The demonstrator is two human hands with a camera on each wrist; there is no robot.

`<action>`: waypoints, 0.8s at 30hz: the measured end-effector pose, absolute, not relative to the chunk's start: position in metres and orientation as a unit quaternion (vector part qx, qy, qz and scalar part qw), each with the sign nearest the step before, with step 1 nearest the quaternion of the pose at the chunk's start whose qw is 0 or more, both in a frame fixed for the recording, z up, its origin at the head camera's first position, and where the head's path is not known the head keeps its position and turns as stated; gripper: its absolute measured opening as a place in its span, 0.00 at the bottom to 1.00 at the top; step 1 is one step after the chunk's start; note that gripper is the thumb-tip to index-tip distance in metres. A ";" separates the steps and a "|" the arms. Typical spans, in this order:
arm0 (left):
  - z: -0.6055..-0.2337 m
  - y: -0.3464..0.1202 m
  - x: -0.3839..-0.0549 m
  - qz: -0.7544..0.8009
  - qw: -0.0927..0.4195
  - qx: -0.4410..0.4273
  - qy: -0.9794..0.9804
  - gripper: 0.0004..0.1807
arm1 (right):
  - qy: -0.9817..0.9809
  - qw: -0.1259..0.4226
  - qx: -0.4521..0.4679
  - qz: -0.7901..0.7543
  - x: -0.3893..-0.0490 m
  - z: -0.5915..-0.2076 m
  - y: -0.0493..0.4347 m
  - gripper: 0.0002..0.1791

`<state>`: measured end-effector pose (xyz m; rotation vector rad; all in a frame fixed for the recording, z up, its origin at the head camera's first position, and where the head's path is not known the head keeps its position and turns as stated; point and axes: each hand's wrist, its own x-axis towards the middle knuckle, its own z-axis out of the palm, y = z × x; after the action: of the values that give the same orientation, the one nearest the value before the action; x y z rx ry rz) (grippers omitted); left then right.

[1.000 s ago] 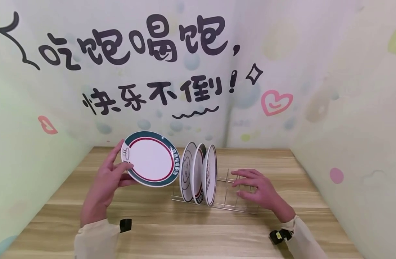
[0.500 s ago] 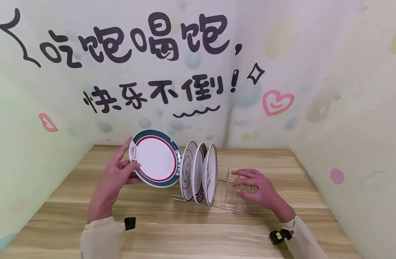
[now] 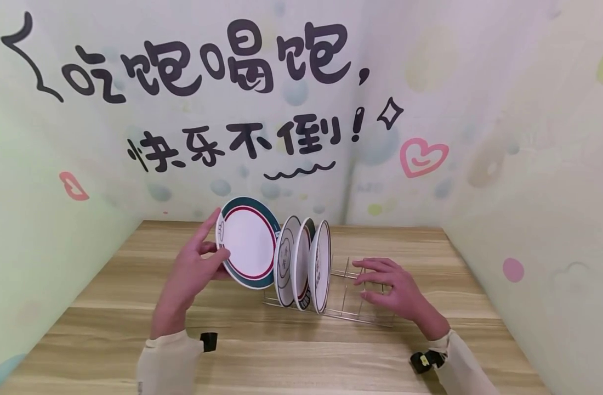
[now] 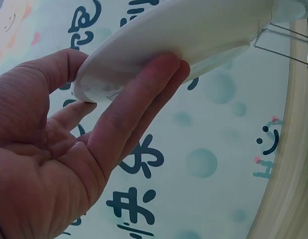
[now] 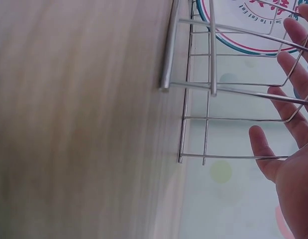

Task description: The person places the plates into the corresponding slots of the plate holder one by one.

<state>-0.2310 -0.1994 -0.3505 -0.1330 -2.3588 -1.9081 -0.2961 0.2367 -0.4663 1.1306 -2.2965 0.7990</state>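
Observation:
In the head view my left hand (image 3: 193, 274) pinches the left rim of a white plate (image 3: 249, 241) with a green border and red ring. The plate stands tilted, its right edge beside the plates in a wire dish rack (image 3: 356, 319). Its pale underside (image 4: 203, 35) fills the top of the left wrist view, fingers against it. Upright in the rack are a left plate (image 3: 284, 263), a middle plate (image 3: 300, 269) and a right plate (image 3: 320, 269). My right hand (image 3: 392, 288) is at the rack's right end, fingers loosely extended; whether they touch the wires, I cannot tell.
A wood-grain table (image 3: 282, 362) carries the rack. Behind it rises a wall (image 3: 380, 71) printed with large dark characters, and side walls (image 3: 543, 192) close in left and right. Each wrist has a black band, such as the right band (image 3: 426, 360).
My left hand has carried the green-bordered plate to the right, up to the racked plates, and turned it more edge-on. The right hand and rack have stayed where they were.

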 end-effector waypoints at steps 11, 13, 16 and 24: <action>-0.349 -0.177 -0.230 -0.568 0.076 -0.061 -0.817 0.45 | -0.831 0.228 0.415 0.291 -0.296 -0.466 0.236 0.15; -0.349 -0.174 -0.230 -0.566 0.077 -0.063 -0.818 0.45 | -0.830 0.232 0.417 0.289 -0.296 -0.467 0.236 0.15; -0.349 -0.171 -0.229 -0.560 0.080 -0.062 -0.822 0.44 | -0.832 0.231 0.415 0.288 -0.297 -0.468 0.237 0.15; -0.349 -0.161 -0.230 -0.488 0.108 -0.071 -0.863 0.44 | -0.836 0.227 0.409 0.286 -0.296 -0.468 0.237 0.15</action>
<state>-0.2298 -0.1606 -0.3493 -0.2086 -2.5406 -1.4361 -0.2958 0.2365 -0.4679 1.1275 -2.3047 0.7878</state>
